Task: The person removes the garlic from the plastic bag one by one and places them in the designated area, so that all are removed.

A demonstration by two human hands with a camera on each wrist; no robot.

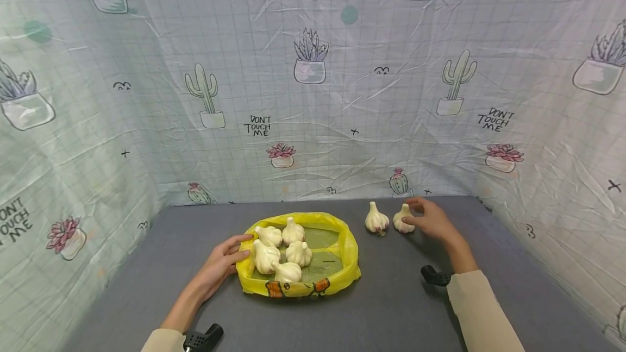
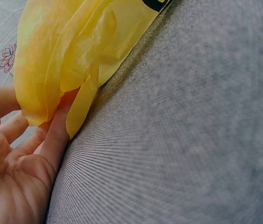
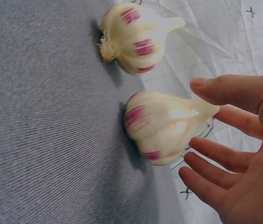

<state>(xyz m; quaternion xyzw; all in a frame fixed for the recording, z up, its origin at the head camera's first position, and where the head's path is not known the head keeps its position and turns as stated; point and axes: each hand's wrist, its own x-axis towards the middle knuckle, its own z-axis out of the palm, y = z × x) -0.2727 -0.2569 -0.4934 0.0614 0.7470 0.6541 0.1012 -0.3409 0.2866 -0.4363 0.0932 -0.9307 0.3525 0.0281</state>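
My left hand [image 1: 221, 266] holds the left side of a yellow plastic bag [image 1: 349, 251], its fingers at the rim; in the left wrist view the fingertips are partly hidden by folds of the bag [image 2: 85, 46]. The bag lies with its mouth spread wide, and several white garlic bulbs [image 1: 266, 257] sit together in its left half. Over at the right, my right hand [image 1: 432, 221] has thumb and fingers spread around the neck of a garlic bulb [image 3: 159, 126] standing on the table. Another garlic bulb [image 3: 138, 39] with pink streaks and a root tuft stands just left of it.
A dark grey table [image 1: 391, 308] carries everything. Behind it and along both sides hangs a pale cloth [image 1: 313, 107] printed with cacti and checks. Black wrist straps show at the left wrist [image 1: 202, 337] and right wrist [image 1: 435, 276].
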